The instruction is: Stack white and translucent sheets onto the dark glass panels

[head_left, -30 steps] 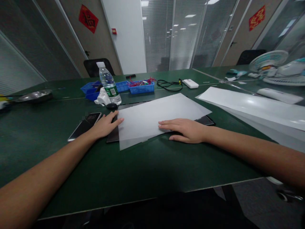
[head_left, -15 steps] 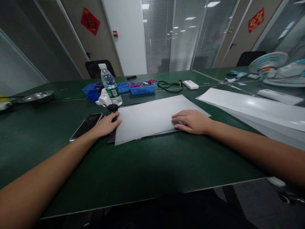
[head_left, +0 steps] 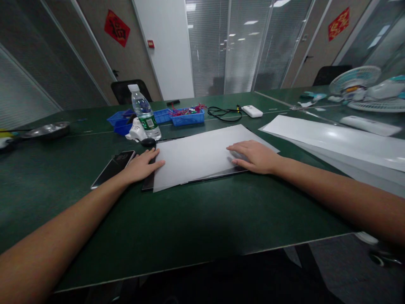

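Observation:
A frosted white sheet (head_left: 202,154) lies over a dark flat panel (head_left: 148,182) on the green table (head_left: 177,219). My left hand (head_left: 141,165) rests flat at the sheet's left edge, fingers stretched out and touching the sheet and the panel's exposed strip. My right hand (head_left: 255,157) lies flat on the sheet's right part, fingers spread and pointing left, pressing it down. Neither hand holds anything.
A phone (head_left: 113,168) lies just left of my left hand. Behind it stand a water bottle (head_left: 144,112), a small white device (head_left: 136,131) and blue trays (head_left: 186,116). More white sheets (head_left: 335,139) lie at right, with fans (head_left: 357,82) beyond. A metal dish (head_left: 47,130) sits far left.
My right hand slid from the sheet's near edge to its right part, and the sheet turned with it to line up over the dark panel. My left hand stayed in place.

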`<control>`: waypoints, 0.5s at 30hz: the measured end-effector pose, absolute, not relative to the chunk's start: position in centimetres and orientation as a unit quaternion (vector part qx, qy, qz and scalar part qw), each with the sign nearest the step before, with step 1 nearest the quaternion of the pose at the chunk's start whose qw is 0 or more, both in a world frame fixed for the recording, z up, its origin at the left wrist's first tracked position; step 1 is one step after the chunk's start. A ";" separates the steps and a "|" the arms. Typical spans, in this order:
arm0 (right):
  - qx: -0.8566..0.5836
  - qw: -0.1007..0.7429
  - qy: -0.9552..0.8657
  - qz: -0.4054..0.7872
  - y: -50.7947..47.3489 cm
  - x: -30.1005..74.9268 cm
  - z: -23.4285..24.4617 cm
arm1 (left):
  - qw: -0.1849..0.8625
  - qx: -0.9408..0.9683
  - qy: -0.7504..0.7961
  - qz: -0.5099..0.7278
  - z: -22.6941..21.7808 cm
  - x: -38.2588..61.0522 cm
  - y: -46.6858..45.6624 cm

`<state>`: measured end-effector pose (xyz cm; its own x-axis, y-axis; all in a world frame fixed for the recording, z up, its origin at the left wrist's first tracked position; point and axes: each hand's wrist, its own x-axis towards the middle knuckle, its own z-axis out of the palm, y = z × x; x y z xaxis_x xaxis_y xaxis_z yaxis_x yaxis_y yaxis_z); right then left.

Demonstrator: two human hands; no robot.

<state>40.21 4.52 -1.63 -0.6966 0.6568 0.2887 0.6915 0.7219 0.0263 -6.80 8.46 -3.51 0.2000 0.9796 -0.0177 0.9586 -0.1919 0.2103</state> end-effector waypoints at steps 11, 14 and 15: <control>-0.355 0.071 -0.930 -0.063 4.6 40.9 -1.6 | 0.104 0.752 0.642 0.108 -4.2 -7.3 9.2; -0.362 0.070 -0.927 -0.072 4.3 40.6 -1.3 | 0.096 0.758 0.634 0.118 -4.2 -7.2 9.0; -0.366 0.073 -0.925 -0.073 4.2 40.5 -1.2 | 0.093 0.760 0.632 0.118 -4.1 -7.1 8.9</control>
